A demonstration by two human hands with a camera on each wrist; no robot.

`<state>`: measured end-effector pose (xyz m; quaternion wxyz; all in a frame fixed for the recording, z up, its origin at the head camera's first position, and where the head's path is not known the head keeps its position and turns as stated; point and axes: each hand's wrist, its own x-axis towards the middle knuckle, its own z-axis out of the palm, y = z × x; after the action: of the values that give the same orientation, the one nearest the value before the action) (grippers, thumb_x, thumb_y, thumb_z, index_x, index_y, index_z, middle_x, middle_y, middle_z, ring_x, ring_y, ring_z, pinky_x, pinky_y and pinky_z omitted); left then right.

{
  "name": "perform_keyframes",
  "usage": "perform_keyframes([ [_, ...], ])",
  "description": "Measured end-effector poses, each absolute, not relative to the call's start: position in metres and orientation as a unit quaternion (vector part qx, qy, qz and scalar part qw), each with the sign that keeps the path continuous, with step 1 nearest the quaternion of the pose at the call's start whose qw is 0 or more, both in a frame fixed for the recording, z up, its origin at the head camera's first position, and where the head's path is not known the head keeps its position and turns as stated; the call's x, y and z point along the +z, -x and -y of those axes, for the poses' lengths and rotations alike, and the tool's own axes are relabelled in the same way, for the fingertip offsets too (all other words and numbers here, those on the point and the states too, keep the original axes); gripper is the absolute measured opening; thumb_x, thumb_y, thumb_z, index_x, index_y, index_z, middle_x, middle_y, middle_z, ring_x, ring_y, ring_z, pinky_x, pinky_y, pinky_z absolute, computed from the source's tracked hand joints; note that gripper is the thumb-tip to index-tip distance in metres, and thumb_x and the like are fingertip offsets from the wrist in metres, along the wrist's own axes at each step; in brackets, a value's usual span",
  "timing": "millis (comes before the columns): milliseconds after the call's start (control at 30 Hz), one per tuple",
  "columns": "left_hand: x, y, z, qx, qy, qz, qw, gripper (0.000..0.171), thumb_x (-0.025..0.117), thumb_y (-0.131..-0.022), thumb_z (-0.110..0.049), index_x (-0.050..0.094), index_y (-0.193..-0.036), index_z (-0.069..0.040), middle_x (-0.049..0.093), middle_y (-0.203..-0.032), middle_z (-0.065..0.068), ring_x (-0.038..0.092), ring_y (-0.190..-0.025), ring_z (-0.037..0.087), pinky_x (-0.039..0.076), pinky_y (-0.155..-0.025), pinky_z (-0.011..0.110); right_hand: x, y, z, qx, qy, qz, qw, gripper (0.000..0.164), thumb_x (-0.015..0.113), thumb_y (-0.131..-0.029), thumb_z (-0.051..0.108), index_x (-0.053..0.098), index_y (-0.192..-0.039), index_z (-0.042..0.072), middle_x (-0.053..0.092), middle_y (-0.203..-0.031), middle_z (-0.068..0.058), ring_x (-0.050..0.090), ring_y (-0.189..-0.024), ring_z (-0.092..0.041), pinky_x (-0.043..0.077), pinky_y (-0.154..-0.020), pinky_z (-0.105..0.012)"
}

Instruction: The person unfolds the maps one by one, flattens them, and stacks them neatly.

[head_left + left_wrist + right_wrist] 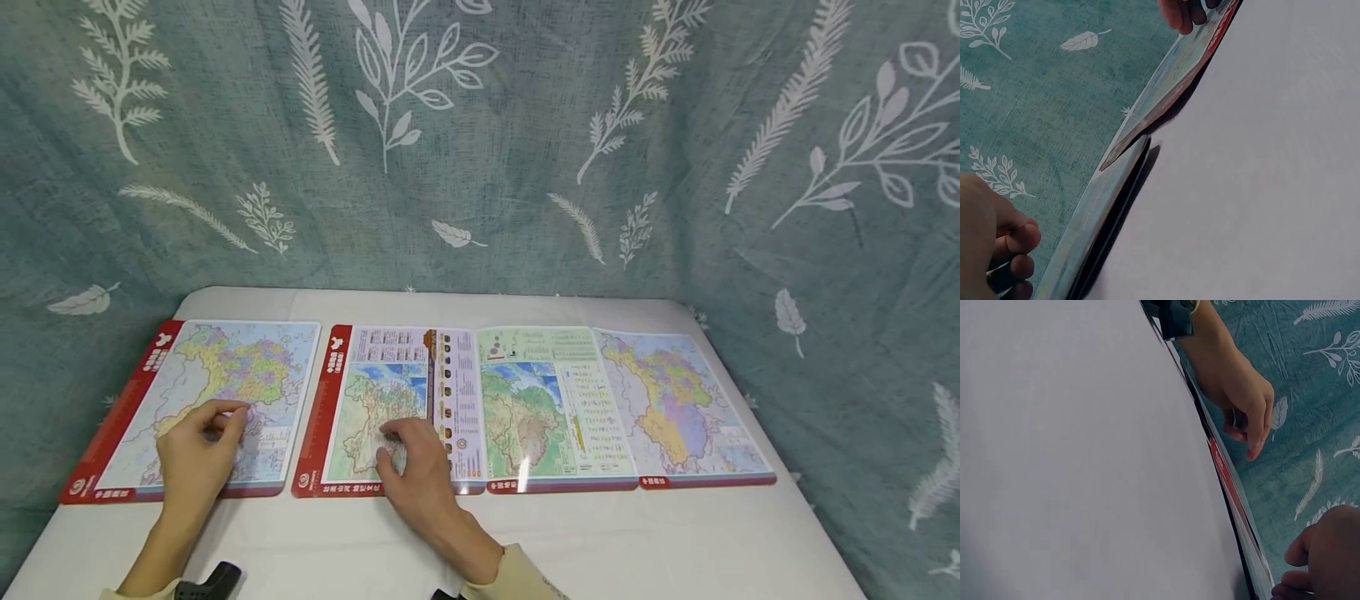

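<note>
Keeping your touch light and flat should avoid skewing anything: your left hand (198, 450), loosely curled and seemingly empty, is over the leftmost political map board (240, 367); your right hand (422, 473), thumb narrowly parted from its fingers, seems empty over the neighbouring relief map board (401, 383) on the counter (315, 542).

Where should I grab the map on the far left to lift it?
Probably pinch the front edge of the far-left map, thumb on top, coming from the near side of the white table. The map looks thin and flat, so its middle offers little grip; that edge is straight, with dark shadow along it in the left wrist view, maybe room for fingertips.
</note>
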<state>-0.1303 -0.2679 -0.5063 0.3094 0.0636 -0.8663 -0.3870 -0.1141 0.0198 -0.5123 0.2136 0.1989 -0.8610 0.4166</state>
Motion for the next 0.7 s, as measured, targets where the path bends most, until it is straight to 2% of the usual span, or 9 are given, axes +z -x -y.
perform_keyframes([
  [300,-0.503,0.135,0.279,-0.366,-0.094,0.867,0.324,0.013,0.080,-0.093,-0.014,0.080,-0.099,-0.001,0.070,-0.076,0.015,0.042,-0.062,-0.002,0.032,-0.059,0.009,-0.514,0.117,0.001,0.397,-0.229,0.862,0.216,0.024,0.077,-0.086,0.009,0.071,-0.109,0.008,0.072,-0.103,-0.003,0.062,-0.098,-0.018,0.050,-0.088,-0.030],
  [700,-0.504,0.134,0.297,-0.354,-0.136,0.879,0.289,0.021,0.074,-0.098,-0.020,0.079,-0.103,0.000,0.068,-0.076,0.015,0.044,-0.061,0.005,0.034,-0.056,0.014,-0.515,0.116,0.038,0.358,-0.245,0.877,0.205,0.024,0.080,-0.087,0.016,0.073,-0.109,0.010,0.071,-0.106,0.000,0.059,-0.100,-0.014,0.048,-0.091,-0.025],
])
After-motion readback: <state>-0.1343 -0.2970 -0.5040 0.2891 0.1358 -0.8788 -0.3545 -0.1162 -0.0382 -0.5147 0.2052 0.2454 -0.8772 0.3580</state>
